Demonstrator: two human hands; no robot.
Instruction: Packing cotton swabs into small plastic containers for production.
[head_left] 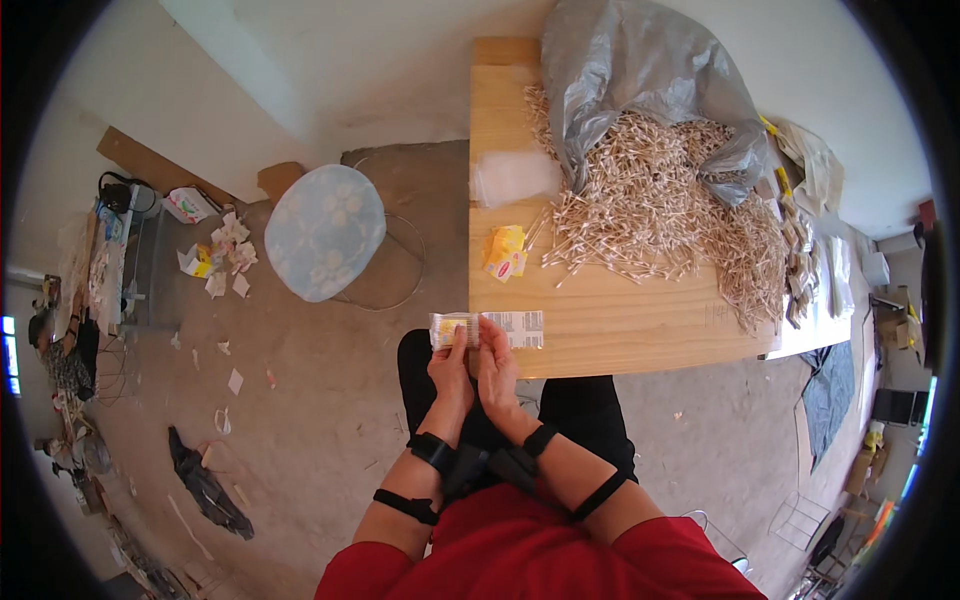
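Note:
A small clear packet of cotton swabs [440, 330] with a yellow label is held in front of me, at the table's left front corner. My left hand [452, 378] grips it from below, thumb across its front. My right hand [496, 378] is closed at the packet's right end, its fingertips pinching the plastic there. Just right of those fingertips, a flat clear bag with grey print [520, 328] lies on the wooden table [620, 325]. Whether it touches my right hand I cannot tell.
A big heap of loose cotton swabs [640, 200] spills from a grey plastic bag [640, 60] across the table. Yellow printed cards [504, 250] and a stack of clear bags [515, 178] lie at its left edge. A stool with a pale blue cover [325, 232] stands left.

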